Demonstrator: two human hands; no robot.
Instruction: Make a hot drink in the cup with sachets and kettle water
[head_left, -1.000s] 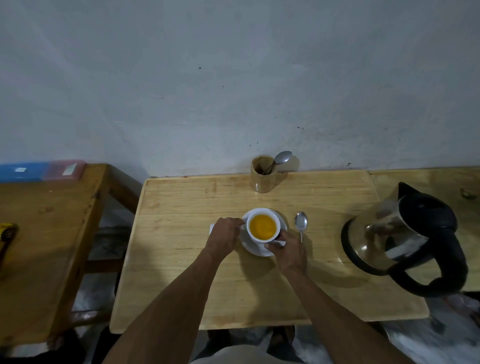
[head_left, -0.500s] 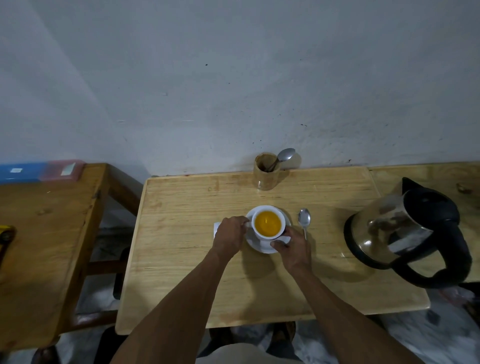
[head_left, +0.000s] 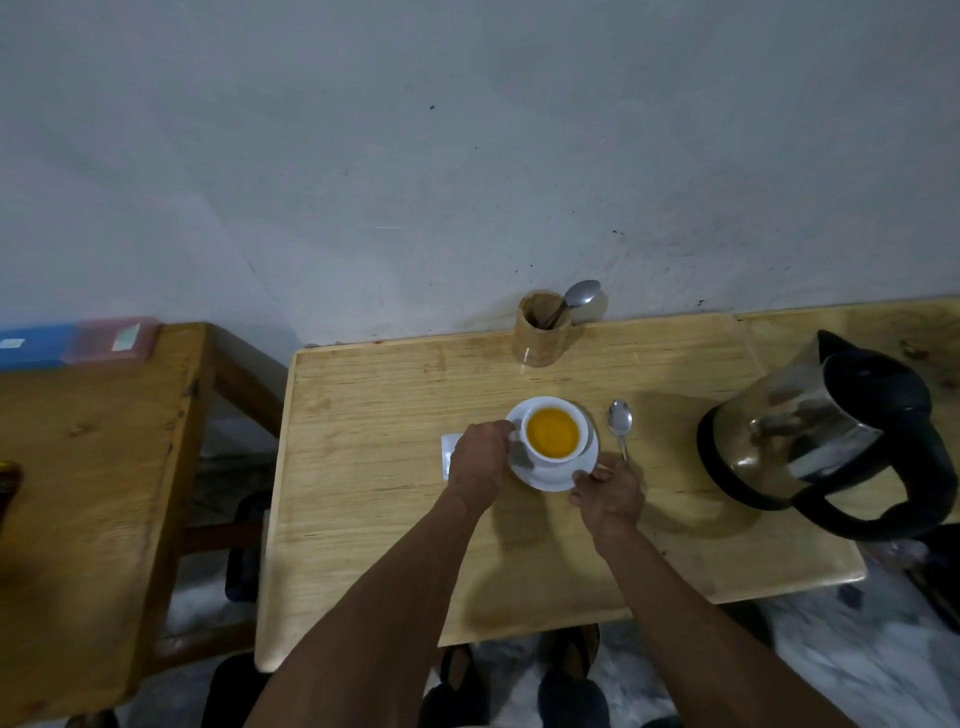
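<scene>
Cup (head_left: 551, 435), full of orange drink, sits on saucer (head_left: 558, 477) at frame centre; left hand (head_left: 478, 460) pinches its handle, right hand (head_left: 609, 492) grips saucer rim; fragile, hot, spill-prone, so lift level by the saucer.

A white ceramic cup (head_left: 551, 435) of orange drink stands on a white saucer (head_left: 556, 478). The left hand (head_left: 480, 460) touches its handle side; the right hand (head_left: 609, 491) pinches the saucer's rim.
</scene>
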